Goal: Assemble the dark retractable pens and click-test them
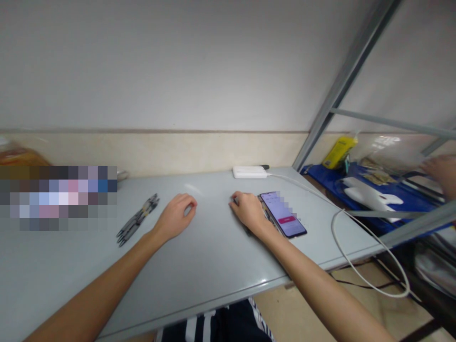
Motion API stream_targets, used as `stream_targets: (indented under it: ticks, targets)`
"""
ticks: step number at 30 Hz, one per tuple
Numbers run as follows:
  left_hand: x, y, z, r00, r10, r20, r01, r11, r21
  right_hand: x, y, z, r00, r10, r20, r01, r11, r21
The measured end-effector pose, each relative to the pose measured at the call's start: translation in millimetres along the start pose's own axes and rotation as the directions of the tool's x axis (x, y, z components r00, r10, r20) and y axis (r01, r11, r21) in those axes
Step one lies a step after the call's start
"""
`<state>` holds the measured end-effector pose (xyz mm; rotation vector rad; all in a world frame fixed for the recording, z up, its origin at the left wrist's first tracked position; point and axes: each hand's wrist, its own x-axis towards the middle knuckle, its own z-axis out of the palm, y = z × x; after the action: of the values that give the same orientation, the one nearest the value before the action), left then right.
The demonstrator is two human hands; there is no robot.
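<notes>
My left hand (177, 213) rests on the grey table with its fingers curled toward the thumb, and nothing shows between them. To its left lies a bundle of grey and black pens (138, 219), apart from the hand. My right hand (248, 207) is closed over slim dark pens on the tabletop; it hides most of them, and only their ends and edges show around the hand. Just right of that hand lies a phone (284, 214) with its screen lit, beside more slim items partly covered by the wrist.
A white power bank (250, 172) stands near the wall, its white cable (335, 228) looping over the table's right edge. A grey metal post (347, 85) rises there. Beyond are a blue surface with a yellow packet (339, 152) and another person's hand (441, 173). Blurred-out items fill the left.
</notes>
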<state>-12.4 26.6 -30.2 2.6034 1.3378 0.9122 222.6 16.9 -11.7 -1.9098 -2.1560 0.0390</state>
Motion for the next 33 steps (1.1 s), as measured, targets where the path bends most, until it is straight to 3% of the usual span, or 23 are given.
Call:
stream_targets:
  ticks: [9,21,33]
  targets:
    - [0.2,2.4,-1.5,1.0,-0.003,0.019,0.004,1.0,-0.011,-8.0,-4.6,-4.4,0.985,-0.172,0.022,0.172,0.985,-0.015]
    - [0.6,2.2,-1.4,0.999,-0.01,0.045,0.01,1.0,-0.005,-10.0,12.9,-4.8,0.951,-0.309,-0.022,0.302,0.939,-0.164]
    - [0.3,-0.9,-1.1,0.999,-0.013,0.042,0.012,1.0,0.029,-9.5,26.7,-9.6,0.954,-0.297,-0.05,0.295,0.955,-0.03]
